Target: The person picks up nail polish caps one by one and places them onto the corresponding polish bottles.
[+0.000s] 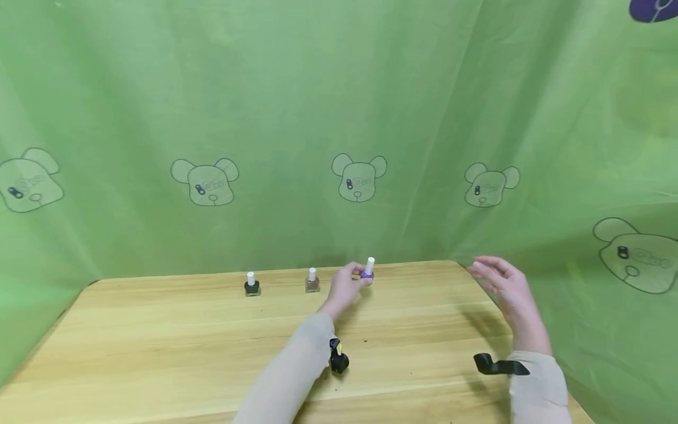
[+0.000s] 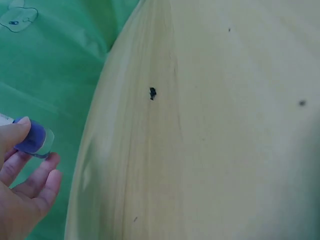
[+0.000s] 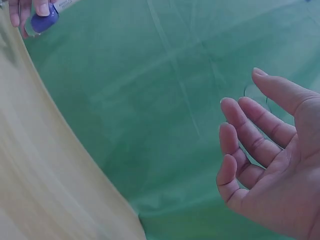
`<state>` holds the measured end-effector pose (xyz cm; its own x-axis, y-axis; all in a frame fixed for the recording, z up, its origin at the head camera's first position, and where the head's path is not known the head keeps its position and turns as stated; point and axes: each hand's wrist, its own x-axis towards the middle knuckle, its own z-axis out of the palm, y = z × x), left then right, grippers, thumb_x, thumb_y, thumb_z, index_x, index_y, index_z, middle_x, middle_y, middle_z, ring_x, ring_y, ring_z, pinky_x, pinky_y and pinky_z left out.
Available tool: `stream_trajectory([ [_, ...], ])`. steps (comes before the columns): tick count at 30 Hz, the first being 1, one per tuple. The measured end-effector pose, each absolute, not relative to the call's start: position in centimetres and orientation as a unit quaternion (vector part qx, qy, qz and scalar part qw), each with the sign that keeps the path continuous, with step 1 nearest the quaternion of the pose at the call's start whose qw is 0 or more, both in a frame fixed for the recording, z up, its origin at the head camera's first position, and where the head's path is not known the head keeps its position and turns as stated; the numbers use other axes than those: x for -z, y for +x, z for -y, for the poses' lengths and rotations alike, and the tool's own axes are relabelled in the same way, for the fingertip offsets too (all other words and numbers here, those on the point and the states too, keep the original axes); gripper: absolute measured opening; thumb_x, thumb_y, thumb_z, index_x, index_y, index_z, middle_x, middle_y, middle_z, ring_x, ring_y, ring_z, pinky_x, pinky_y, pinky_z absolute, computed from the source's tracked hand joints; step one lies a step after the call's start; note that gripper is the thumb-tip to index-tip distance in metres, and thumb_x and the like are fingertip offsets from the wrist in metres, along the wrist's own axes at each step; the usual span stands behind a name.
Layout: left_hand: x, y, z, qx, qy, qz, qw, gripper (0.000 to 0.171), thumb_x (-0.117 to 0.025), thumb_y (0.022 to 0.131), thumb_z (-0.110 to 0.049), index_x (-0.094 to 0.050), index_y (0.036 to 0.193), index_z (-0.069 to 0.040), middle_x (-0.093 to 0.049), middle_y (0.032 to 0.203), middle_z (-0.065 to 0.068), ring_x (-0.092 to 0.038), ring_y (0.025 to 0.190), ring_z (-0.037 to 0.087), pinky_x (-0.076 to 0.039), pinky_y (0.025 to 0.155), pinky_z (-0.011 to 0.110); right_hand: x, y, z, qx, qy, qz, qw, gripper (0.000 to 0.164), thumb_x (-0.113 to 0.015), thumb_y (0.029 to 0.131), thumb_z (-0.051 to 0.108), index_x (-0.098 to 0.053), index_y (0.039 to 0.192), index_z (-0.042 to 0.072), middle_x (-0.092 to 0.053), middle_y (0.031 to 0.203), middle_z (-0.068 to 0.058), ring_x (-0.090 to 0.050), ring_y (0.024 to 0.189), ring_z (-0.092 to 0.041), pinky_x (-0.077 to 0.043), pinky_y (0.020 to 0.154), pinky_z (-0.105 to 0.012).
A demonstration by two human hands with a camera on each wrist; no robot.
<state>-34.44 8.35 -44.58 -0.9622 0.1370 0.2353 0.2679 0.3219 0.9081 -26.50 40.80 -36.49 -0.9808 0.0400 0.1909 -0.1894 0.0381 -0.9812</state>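
Observation:
My left hand [image 1: 346, 287] pinches a bottle of purple nail polish [image 1: 367, 274] with a white cap, near the table's back edge. In the left wrist view the thumb and fingers grip the purple bottle [image 2: 34, 137] around its glass body. A nail polish bottle with dark, nearly black polish [image 1: 252, 288] stands upright at the back left. Between it and my left hand stands a brownish-pink nail polish bottle [image 1: 312, 284], also white-capped. Above the table's right side my right hand [image 1: 505, 288] is raised with nothing in it, its fingers loosely bent in the right wrist view.
The wooden table [image 1: 175, 347] carries a few small dark specks, one [image 2: 152, 93] larger than the others. Behind and beside it hangs a green curtain [image 1: 286, 118] printed with bear heads. Black straps [image 1: 500, 366] with cameras sit on both wrists.

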Motion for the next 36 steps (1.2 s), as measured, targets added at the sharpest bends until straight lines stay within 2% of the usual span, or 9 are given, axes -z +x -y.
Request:
stream_trajectory([
  [9,45.8,-35.4,-9.4,0.577,-0.116,0.807,0.059,0.031,-0.078,0.08,-0.011,-0.068,0.107,-0.002,-0.072,0.107,0.014,-0.067,0.097,0.025,-0.055,0.087,0.032,37.6,-26.2,-42.8,-0.706,0.014,0.704,0.077,0.022,-0.062,0.096,0.02,-0.061,0.118,0.02,-0.073,0.097,0.016,-0.062,0.087,-0.001,-0.049,0.076,-0.02],
  [14,46.3,-35.7,-9.7,0.573,-0.106,0.81,0.062,0.03,-0.079,0.078,-0.009,-0.069,0.105,-0.003,-0.073,0.104,0.012,-0.068,0.098,0.024,-0.053,0.093,0.037,38.3,-26.3,-43.6,-0.71,0.003,0.699,0.083,0.024,-0.063,0.096,0.02,-0.059,0.119,0.017,-0.073,0.096,0.017,-0.062,0.087,-0.002,-0.049,0.075,-0.02],
  [21,46.6,-36.2,-10.1,0.566,-0.1,0.816,0.065,0.029,-0.081,0.076,-0.008,-0.071,0.104,-0.004,-0.075,0.101,0.011,-0.07,0.094,0.022,-0.053,0.092,0.036,38.7,-26.5,-44.2,-0.707,-0.008,0.701,0.092,0.022,-0.063,0.095,0.021,-0.061,0.117,0.018,-0.073,0.094,0.017,-0.061,0.085,-0.002,-0.048,0.073,-0.021],
  [31,47.0,-36.5,-10.1,0.56,-0.086,0.822,0.064,0.03,-0.082,0.075,-0.011,-0.072,0.101,-0.005,-0.075,0.095,0.009,-0.067,0.086,0.017,-0.054,0.08,0.028,38.5,-26.4,-43.7,-0.691,-0.002,0.718,0.09,0.027,-0.063,0.095,0.023,-0.059,0.121,0.017,-0.072,0.098,0.017,-0.061,0.088,-0.001,-0.049,0.076,-0.02],
  [36,47.1,-36.6,-10.0,0.557,-0.083,0.824,0.058,0.031,-0.082,0.075,-0.012,-0.071,0.103,-0.005,-0.075,0.096,0.009,-0.067,0.087,0.016,-0.054,0.082,0.028,38.2,-26.4,-43.5,-0.688,0.002,0.719,0.093,0.03,-0.064,0.095,0.024,-0.058,0.123,0.015,-0.072,0.099,0.016,-0.062,0.087,-0.002,-0.049,0.076,-0.02],
])
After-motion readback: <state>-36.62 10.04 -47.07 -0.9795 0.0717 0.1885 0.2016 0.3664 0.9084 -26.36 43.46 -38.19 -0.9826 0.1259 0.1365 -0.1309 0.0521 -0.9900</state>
